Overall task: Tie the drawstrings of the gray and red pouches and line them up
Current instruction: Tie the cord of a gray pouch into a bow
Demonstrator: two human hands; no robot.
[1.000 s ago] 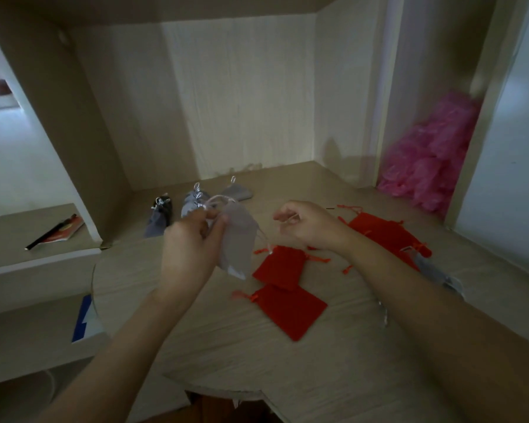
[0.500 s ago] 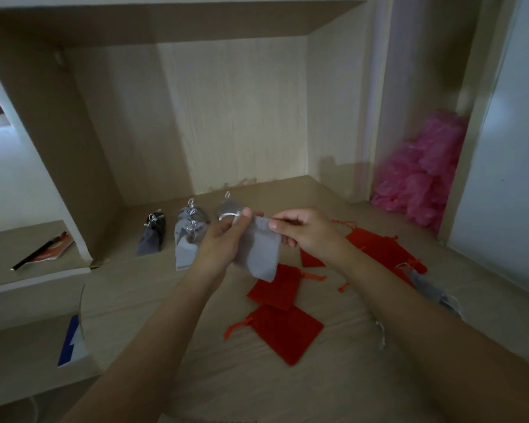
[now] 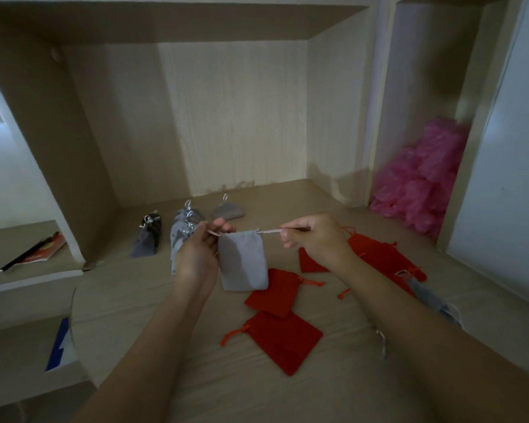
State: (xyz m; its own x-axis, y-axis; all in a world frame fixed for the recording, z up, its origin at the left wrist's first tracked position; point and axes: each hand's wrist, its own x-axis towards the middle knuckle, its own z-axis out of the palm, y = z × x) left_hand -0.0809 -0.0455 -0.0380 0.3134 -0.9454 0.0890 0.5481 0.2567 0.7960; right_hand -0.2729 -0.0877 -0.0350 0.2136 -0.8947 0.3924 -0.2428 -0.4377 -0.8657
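Dim, soft-focus picture with daylight from both sides, shadowed foreground and wide-angle bending at the edges.

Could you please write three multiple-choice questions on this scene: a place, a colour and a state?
1. Where is the pink pile?
A. on the left shelf
B. in the right-hand compartment
C. between the hands

2. What colour is the pouch being held?
A. gray
B. red
C. black

3. The held pouch is:
A. flat on the desk
B. hanging by its strings
C. in the back row

Answers:
B: it fills that compartment.
A: the held one is gray.
B: left hand and right hand each pinch a string, with the pouch clear of the desk.
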